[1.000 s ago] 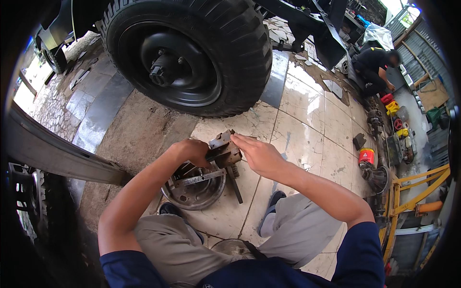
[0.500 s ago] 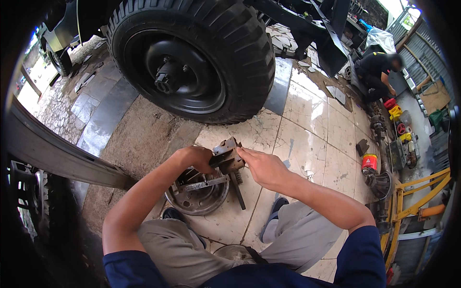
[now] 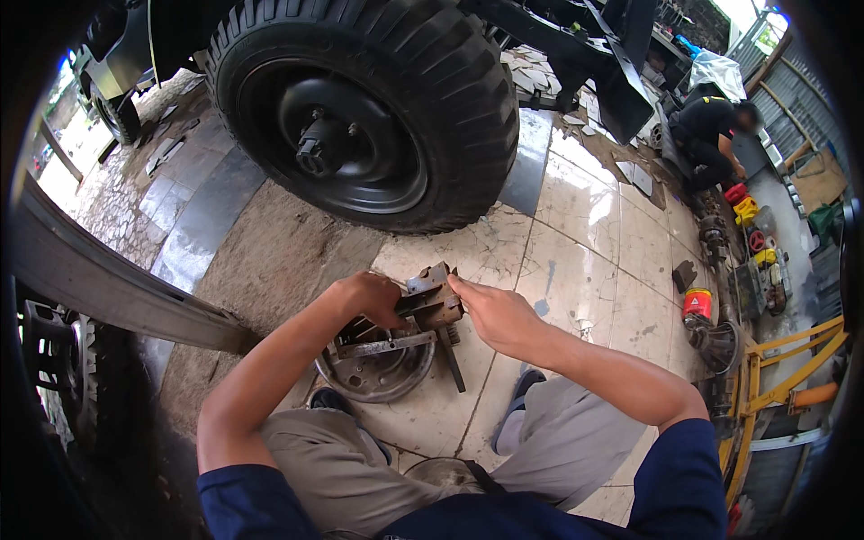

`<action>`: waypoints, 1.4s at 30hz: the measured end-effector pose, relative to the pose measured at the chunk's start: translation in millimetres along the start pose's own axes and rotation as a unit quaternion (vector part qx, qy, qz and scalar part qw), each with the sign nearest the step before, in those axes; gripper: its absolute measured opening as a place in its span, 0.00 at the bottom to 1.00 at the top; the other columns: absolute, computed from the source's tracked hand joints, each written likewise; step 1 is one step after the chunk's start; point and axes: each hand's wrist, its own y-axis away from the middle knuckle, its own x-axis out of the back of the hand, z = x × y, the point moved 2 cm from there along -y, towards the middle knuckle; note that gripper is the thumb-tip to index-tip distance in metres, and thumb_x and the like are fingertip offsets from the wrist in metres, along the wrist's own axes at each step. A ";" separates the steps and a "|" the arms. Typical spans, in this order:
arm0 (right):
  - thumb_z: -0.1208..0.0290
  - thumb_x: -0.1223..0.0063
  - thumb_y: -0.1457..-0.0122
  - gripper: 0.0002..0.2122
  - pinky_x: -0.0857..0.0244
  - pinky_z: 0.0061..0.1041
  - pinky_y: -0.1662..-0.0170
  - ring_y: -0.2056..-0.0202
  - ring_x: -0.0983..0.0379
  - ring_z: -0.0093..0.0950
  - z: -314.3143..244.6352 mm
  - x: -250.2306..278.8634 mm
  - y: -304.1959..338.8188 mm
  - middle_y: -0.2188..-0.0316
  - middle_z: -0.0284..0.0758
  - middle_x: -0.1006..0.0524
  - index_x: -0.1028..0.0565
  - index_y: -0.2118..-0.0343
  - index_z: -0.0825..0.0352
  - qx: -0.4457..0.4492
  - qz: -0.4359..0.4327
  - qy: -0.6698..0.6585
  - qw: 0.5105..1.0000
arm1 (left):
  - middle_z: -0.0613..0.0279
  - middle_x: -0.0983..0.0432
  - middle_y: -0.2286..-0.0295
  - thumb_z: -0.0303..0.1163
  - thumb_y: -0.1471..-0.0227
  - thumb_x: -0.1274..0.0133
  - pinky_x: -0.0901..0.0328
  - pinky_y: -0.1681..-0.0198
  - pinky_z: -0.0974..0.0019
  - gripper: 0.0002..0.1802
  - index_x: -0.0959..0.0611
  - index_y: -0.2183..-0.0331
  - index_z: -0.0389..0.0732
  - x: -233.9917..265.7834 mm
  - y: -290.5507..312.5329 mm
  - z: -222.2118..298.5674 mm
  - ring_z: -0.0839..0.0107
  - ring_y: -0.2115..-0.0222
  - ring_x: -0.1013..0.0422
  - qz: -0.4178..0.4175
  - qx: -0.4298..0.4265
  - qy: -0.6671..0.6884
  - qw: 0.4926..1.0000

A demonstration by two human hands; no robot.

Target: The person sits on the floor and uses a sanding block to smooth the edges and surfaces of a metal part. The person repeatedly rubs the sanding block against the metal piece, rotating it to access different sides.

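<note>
A worn metal bracket assembly [image 3: 438,310], with flat bars and a rusty block-like end, is held over a round metal wheel disc [image 3: 382,380] on the tiled floor between my feet. My left hand [image 3: 372,299] wraps round its left side, closed on it. My right hand [image 3: 493,315] is at the right end, fingers together and fingertips against the metal; its thumb is hidden. From the assembly's underside a dark bar [image 3: 452,362] slants down beside a short coil-like part. Whether the assembly rests on the disc, I cannot tell.
A large black tyre [image 3: 360,117] of a vehicle stands just ahead. A grey metal beam [image 3: 126,270] crosses on the left. On the right are a red can [image 3: 697,304], an axle housing [image 3: 717,342] and a yellow frame [image 3: 751,387]. Another person [image 3: 706,135] crouches at the far right.
The whole view has shifted slightly, the scene moving a little to the right. Both hands keep their places on the bracket assembly.
</note>
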 end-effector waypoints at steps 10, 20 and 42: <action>0.80 0.58 0.37 0.23 0.30 0.37 0.42 0.43 0.28 0.43 -9.2 -5.2 5.6 0.41 0.49 0.28 0.34 0.37 0.71 0.015 -0.002 0.005 1.000 | 0.49 0.17 0.57 0.67 0.53 0.41 0.30 0.48 0.56 0.41 0.15 0.53 0.40 -2.6 9.8 -2.2 0.55 0.53 0.22 -0.008 -0.017 0.070 0.997; 0.79 0.56 0.37 0.25 0.33 0.36 0.40 0.40 0.31 0.43 0.0 -19.6 4.9 0.39 0.50 0.30 0.36 0.36 0.72 0.080 0.053 0.056 0.994 | 0.50 0.18 0.54 0.65 0.53 0.40 0.30 0.47 0.57 0.41 0.18 0.50 0.41 -10.4 5.6 -9.5 0.57 0.52 0.22 -0.012 -0.016 0.103 0.994; 0.80 0.56 0.37 0.25 0.34 0.37 0.38 0.39 0.32 0.44 -14.9 -8.5 7.1 0.39 0.49 0.31 0.36 0.36 0.72 0.065 0.022 -0.041 0.997 | 0.48 0.20 0.51 0.68 0.52 0.42 0.32 0.45 0.57 0.46 0.20 0.45 0.39 -15.7 8.1 -0.7 0.54 0.49 0.24 -0.140 -0.047 0.038 0.988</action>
